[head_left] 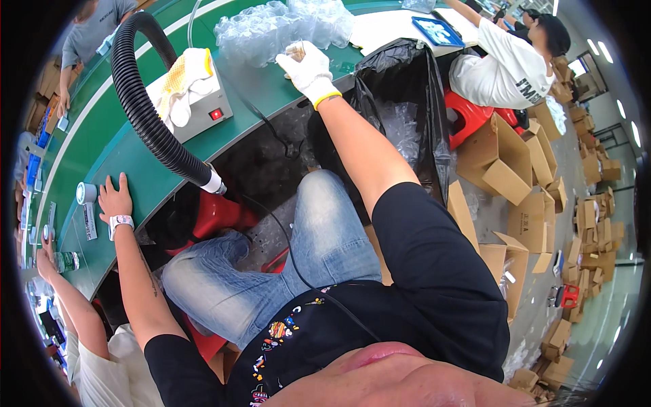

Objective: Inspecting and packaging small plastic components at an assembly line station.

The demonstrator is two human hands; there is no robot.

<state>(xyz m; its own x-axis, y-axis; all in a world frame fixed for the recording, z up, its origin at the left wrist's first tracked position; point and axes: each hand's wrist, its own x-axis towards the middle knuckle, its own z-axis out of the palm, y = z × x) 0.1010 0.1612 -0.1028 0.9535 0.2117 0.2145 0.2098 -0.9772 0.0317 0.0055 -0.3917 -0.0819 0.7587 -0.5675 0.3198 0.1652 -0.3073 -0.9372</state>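
Note:
My left hand (116, 203), bare with a pale band at the wrist, lies with its fingers spread on the green worktop (157, 197). Close to it stand a small white round container (86, 193) and a narrow printed strip (89, 222). My right hand (310, 73) wears a white glove with a yellow cuff, and its fingers are curled at the far side of the worktop. Skin-coloured tips show there; what they hold, if anything, I cannot make out. Just beyond that hand lies a heap of clear plastic pieces (271, 30).
A black corrugated hose (125, 74) arches beside a grey box (203, 112) topped with work gloves (183, 81). A black bin bag (400, 68) hangs right of my right arm. Cardboard boxes (495, 159) stand on the right floor. Other people sit at both sides.

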